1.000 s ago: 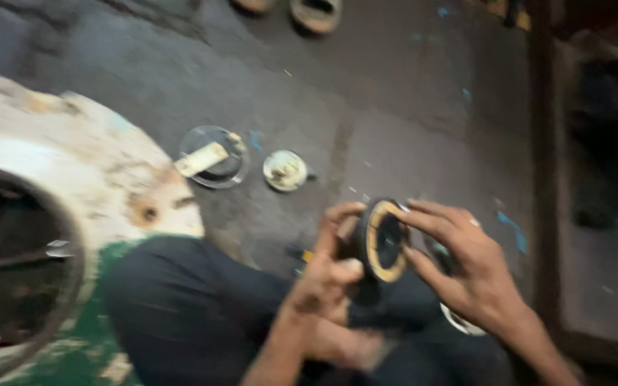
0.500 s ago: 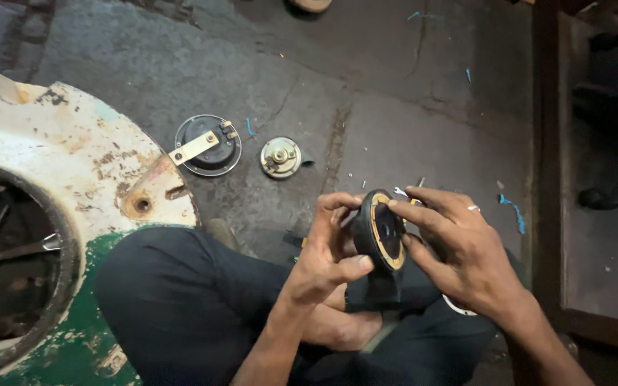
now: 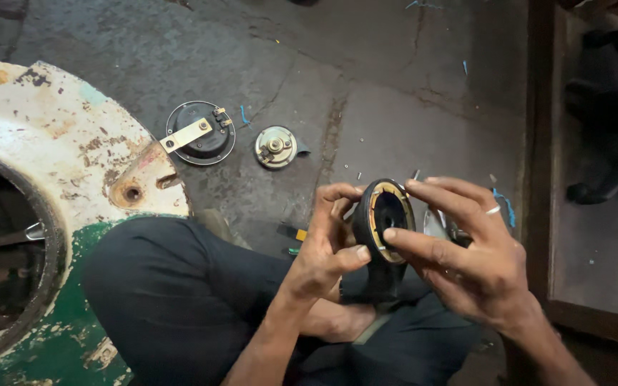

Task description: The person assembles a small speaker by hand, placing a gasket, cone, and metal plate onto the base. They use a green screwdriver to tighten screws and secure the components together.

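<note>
Black, rigid horn shell (image 3: 384, 218) at frame centre, probably light; left hand (image 3: 323, 250) and right hand (image 3: 473, 257) pinch its rim.

There is a single view, taken from a camera worn on the person's head and tilted steeply down past the chest toward the lap and the floor (image 3: 395, 86) in front. It sits close to the work: the left hand (image 3: 323, 250) and right hand (image 3: 466, 264) fill the lower middle of the frame, with the folded knee in dark trousers (image 3: 166, 300) just under the lens. The concrete runs away toward the top edge. A rusted white and green round housing (image 3: 59, 164) cuts in at the left edge, and a wooden ledge (image 3: 595, 314) borders the right.
</note>
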